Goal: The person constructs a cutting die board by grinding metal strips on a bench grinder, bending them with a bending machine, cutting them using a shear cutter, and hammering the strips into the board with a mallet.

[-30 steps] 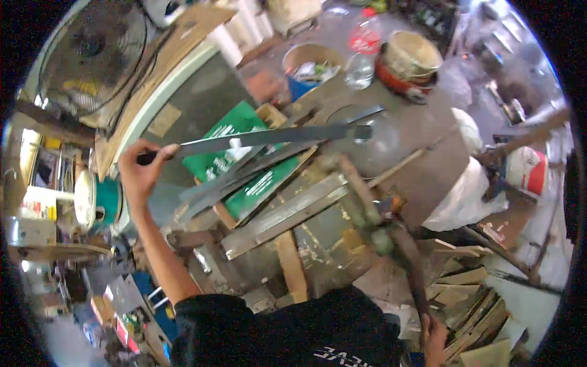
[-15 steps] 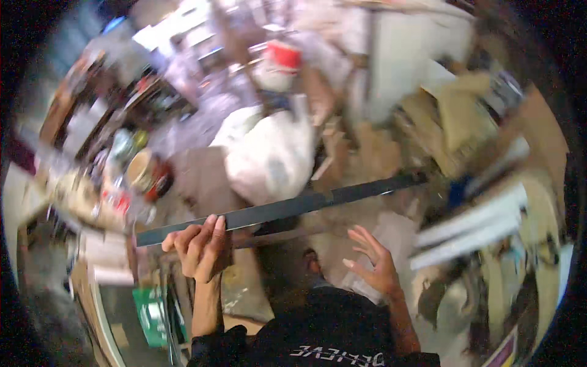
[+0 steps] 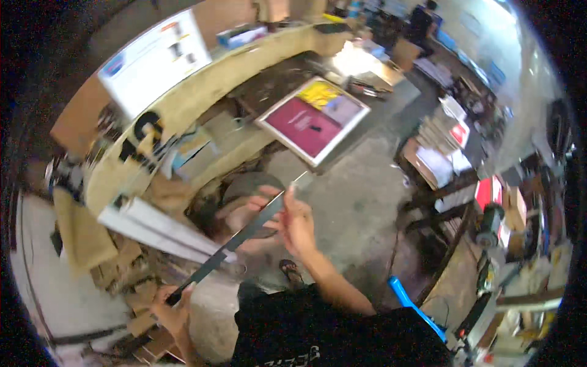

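A long, flat, dark strip (image 3: 227, 249) slants across in front of me, from low on the left up toward the middle. Its lower end is gripped by my left hand (image 3: 172, 313), with the fingers closed about it. Near the upper end, my right hand (image 3: 298, 225) has the strip between its raised thumb and its fingers, which are slightly blurred. Long white panels (image 3: 165, 231) lie beyond the strip on the left, and part of them is hidden behind it.
A framed board (image 3: 304, 122) with maroon, yellow and grey areas lies ahead. A curved cream ledge (image 3: 211, 81) runs along the left. Stacked cardboard (image 3: 437, 131) and a cluttered bench (image 3: 455, 287) stand right, near a blue bar-like object (image 3: 416, 306). Another person (image 3: 422, 25) is far back.
My view has turned to another part of the workshop. The right hand, open and off the strip before, now holds it near one end. My left hand has kept hold of the other end.
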